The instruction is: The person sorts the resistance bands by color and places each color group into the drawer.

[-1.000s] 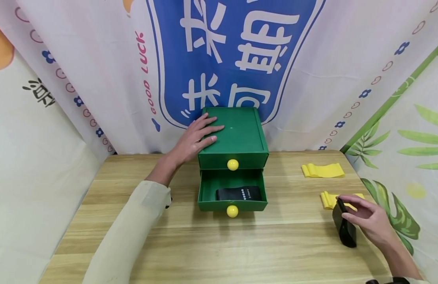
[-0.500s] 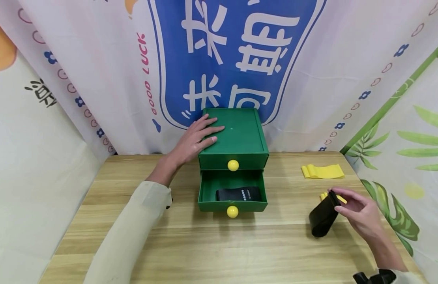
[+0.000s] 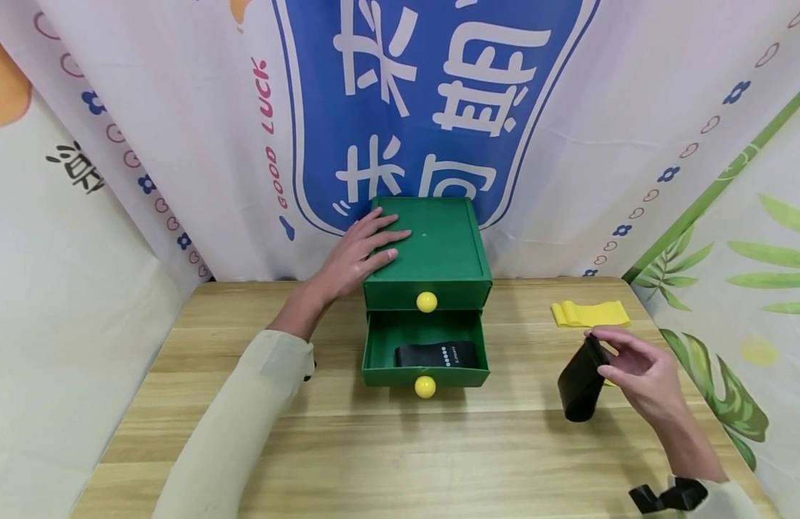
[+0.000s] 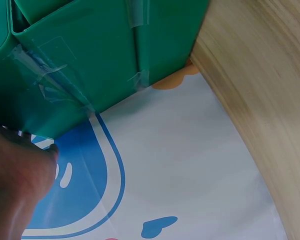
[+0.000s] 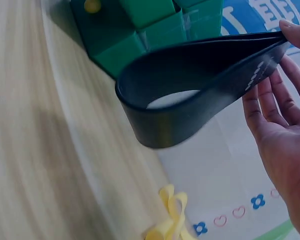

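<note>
My left hand (image 3: 361,252) rests on the top left edge of a green two-drawer cabinet (image 3: 442,249), fingers spread. Its lower drawer (image 3: 390,378) is pulled out, and a folded black resistance band (image 3: 418,355) with white print lies inside. To the right, above the table, my right hand (image 3: 646,375) pinches one end of another black resistance band (image 3: 576,386) between thumb and fingers. That band hangs as a wide loop, and the right wrist view shows the loop (image 5: 170,125) spread and its ends pressed together.
One folded yellow band (image 3: 597,314) lies at the table's back right. A second yellow band (image 3: 610,383) is mostly hidden by my right hand. Yellow knobs (image 3: 426,387) stick out from the drawers. A printed curtain (image 3: 244,216) hangs close behind the wooden table (image 3: 374,454).
My right hand has moved left and slightly away from me with the black resistance band, which swung and now hangs to the left of the fingers. The left hand stayed on the cabinet.
</note>
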Demonstrator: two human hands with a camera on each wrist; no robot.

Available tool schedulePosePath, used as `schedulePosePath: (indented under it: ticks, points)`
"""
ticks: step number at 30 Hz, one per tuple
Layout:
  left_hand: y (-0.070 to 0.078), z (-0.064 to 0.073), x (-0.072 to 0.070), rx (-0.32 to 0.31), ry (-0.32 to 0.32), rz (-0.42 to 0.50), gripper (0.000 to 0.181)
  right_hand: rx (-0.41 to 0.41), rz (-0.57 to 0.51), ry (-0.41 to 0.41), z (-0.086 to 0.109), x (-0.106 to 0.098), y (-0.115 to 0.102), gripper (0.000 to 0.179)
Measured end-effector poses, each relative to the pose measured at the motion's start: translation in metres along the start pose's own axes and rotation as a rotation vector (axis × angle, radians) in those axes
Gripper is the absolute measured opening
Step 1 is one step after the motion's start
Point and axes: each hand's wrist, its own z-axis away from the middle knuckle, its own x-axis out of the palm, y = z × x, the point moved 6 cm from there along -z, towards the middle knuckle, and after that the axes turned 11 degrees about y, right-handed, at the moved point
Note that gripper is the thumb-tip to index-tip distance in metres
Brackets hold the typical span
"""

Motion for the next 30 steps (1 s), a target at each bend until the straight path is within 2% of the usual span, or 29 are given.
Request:
schedulePosePath:
  ticks: [10,19,25,30]
  points:
    - [0.0,0.0,0.0,-0.003,-0.005,0.001,0.051,-0.063,0.028,-0.039,-0.021,0.026,-0.003,0.048]
    - [0.002,-0.001,0.0,-0.001,-0.004,0.0,0.051,-0.099,0.11,-0.045,-0.036,0.048,-0.006,0.051]
    - [0.002,-0.001,0.0,0.0,-0.001,0.005,0.049,-0.122,0.081,-0.091,-0.047,0.065,-0.007,0.047]
    - [0.001,-0.001,0.0,0.003,0.003,0.003,0.049,-0.13,0.059,-0.093,-0.057,0.077,-0.008,0.048]
